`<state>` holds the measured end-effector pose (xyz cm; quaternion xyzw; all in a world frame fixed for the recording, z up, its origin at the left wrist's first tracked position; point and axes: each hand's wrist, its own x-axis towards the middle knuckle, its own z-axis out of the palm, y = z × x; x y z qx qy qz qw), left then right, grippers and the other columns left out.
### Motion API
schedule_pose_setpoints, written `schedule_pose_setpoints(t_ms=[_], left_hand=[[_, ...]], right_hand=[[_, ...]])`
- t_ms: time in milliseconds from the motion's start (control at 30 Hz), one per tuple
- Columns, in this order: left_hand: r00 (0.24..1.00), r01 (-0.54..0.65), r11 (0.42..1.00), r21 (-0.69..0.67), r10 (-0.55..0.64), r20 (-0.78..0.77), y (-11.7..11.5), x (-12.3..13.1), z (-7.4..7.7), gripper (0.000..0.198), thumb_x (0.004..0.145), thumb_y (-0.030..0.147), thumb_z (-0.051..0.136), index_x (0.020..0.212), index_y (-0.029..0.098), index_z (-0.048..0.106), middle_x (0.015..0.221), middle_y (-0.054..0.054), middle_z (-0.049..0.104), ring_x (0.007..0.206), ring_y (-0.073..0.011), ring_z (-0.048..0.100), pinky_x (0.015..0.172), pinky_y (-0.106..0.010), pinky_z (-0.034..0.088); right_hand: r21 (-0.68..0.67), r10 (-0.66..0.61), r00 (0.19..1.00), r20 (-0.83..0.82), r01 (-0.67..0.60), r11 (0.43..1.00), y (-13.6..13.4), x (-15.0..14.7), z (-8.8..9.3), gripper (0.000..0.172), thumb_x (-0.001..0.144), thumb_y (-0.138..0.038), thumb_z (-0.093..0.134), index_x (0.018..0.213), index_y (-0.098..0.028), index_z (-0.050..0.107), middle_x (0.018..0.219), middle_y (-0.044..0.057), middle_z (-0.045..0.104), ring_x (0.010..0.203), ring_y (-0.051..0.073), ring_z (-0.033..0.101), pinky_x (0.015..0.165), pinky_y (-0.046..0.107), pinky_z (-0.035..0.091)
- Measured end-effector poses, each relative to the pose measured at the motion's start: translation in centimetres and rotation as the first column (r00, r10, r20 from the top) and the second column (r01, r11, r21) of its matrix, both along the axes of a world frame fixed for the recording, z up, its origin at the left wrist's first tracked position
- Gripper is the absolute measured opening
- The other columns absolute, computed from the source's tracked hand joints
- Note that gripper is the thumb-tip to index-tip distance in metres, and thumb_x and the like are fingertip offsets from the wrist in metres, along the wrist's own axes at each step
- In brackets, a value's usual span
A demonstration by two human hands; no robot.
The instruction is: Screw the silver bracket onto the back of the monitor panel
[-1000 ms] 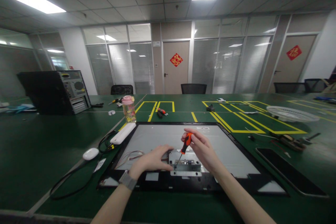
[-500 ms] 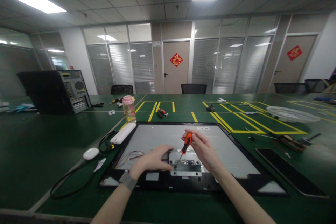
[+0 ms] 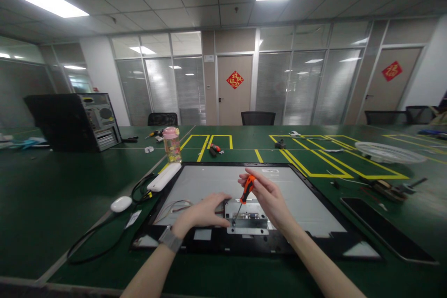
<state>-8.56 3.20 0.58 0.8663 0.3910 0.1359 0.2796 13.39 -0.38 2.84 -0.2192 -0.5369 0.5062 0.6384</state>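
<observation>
Head view: one screen [image 3: 209,178] lies on the table [image 3: 223,277], one metal bracket [image 3: 247,231] on it. The right hand [image 3: 268,192] grips one screwdriver [image 3: 247,189] — tip down at the bracket; the left hand [image 3: 204,212] sits at the bracket's left end — gripping or not, I can't tell.

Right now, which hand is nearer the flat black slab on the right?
Right: the right hand, gripping the screwdriver, is left of the slab; the left hand, at the metal bracket, is farther left.

A pink-lidded bottle [image 3: 172,145] stands on the green table [image 3: 42,195], a black computer case [image 3: 63,121] to its left.
</observation>
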Motion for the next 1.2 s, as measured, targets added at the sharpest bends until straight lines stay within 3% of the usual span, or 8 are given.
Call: schedule_pose_setpoints(t_ms=[133, 333, 467, 600, 733, 900, 1000, 1200], left_hand=[[1.0, 0.013, 1.0, 0.005, -0.013, 0.003, 0.0, 0.0, 0.0, 0.075, 0.067, 0.038, 0.076, 0.135, 0.025, 0.046, 0.135, -0.009, 0.05, 0.124, -0.0294, 0.046, 0.105, -0.039, 0.035], [1.0, 0.018, 1.0, 0.018, -0.018, 0.002, 0.1, -0.1, -0.2, 0.075, 0.068, 0.043, 0.075, 0.135, 0.028, 0.045, 0.134, -0.006, 0.051, 0.122, -0.0285, 0.048, 0.104, -0.039, 0.036], [1.0, -0.013, 1.0, 0.012, 0.013, -0.007, 0.2, -0.1, -0.4, 0.077, 0.068, 0.043, 0.075, 0.136, 0.026, 0.044, 0.137, -0.008, 0.049, 0.124, -0.0289, 0.046, 0.105, -0.039, 0.035], [1.0, -0.006, 1.0, 0.018, 0.006, 0.002, 0.2, -0.1, -0.4, 0.076, 0.067, 0.042, 0.076, 0.135, 0.025, 0.046, 0.136, -0.008, 0.05, 0.124, -0.0292, 0.046, 0.106, -0.038, 0.035], [1.0, -0.005, 1.0, 0.014, 0.005, -0.001, 0.2, -0.1, -0.4, 0.076, 0.067, 0.041, 0.076, 0.135, 0.026, 0.046, 0.134, -0.008, 0.051, 0.123, -0.0289, 0.047, 0.105, -0.039, 0.036], [1.0, -0.002, 1.0, 0.004, 0.002, -0.007, 0.1, -0.1, -0.2, 0.076, 0.067, 0.04, 0.075, 0.135, 0.026, 0.045, 0.135, -0.007, 0.051, 0.123, -0.0284, 0.047, 0.105, -0.039, 0.036], [1.0, -0.014, 1.0, 0.003, 0.014, -0.009, 0.0, 0.0, -0.1, 0.076, 0.068, 0.04, 0.075, 0.136, 0.025, 0.044, 0.136, -0.008, 0.05, 0.125, -0.0288, 0.045, 0.106, -0.039, 0.034], [1.0, 0.004, 1.0, -0.001, -0.004, 0.003, -0.1, 0.0, 0.1, 0.077, 0.067, 0.04, 0.076, 0.136, 0.025, 0.045, 0.136, -0.008, 0.05, 0.124, -0.0292, 0.046, 0.106, -0.039, 0.034]], right_hand=[[0.001, -0.019, 1.0, 0.012, 0.019, 1.0, 0.2, 0.1, -0.2, 0.038, 0.079, -0.043, 0.069, 0.114, -0.027, 0.068, 0.103, 0.008, 0.072, 0.096, 0.026, 0.066, 0.092, 0.046, 0.046], [0.018, -0.186, 0.978, 0.09, 0.185, 0.983, 0.9, 0.4, -1.2, 0.024, 0.074, -0.034, 0.076, 0.096, -0.026, 0.073, 0.084, 0.001, 0.071, 0.083, 0.02, 0.066, 0.083, 0.035, 0.048], [-0.01, -0.087, 0.996, 0.024, 0.087, 0.996, 0.7, 0.3, -0.8, 0.032, 0.078, -0.042, 0.069, 0.105, -0.025, 0.072, 0.097, 0.006, 0.073, 0.096, 0.024, 0.065, 0.092, 0.041, 0.044], [-0.01, -0.041, 0.999, 0.02, 0.041, 0.999, 0.5, 0.2, -0.5, 0.035, 0.079, -0.043, 0.068, 0.11, -0.025, 0.07, 0.093, 0.006, 0.074, 0.091, 0.024, 0.066, 0.092, 0.045, 0.044], [0.017, -0.128, 0.988, 0.088, 0.127, 0.992, 0.7, 0.4, -0.8, 0.024, 0.074, -0.036, 0.075, 0.096, -0.024, 0.073, 0.083, 0.003, 0.073, 0.08, 0.02, 0.066, 0.081, 0.036, 0.049], [0.012, -0.125, 0.989, 0.078, 0.124, 0.992, 0.8, 0.3, -1.1, 0.02, 0.075, -0.037, 0.074, 0.09, -0.024, 0.07, 0.069, -0.001, 0.068, 0.064, 0.017, 0.064, 0.067, 0.031, 0.049], [0.027, -0.127, 0.988, 0.085, 0.126, 0.992, 0.6, 0.2, -1.0, 0.02, 0.077, -0.038, 0.072, 0.091, -0.024, 0.071, 0.07, -0.001, 0.068, 0.064, 0.017, 0.064, 0.07, 0.032, 0.049], [0.001, -0.051, 0.996, 0.072, 0.052, 0.999, 0.2, 0.1, -0.3, 0.034, 0.081, -0.046, 0.066, 0.108, -0.026, 0.069, 0.088, 0.005, 0.071, 0.087, 0.023, 0.066, 0.087, 0.04, 0.047]])
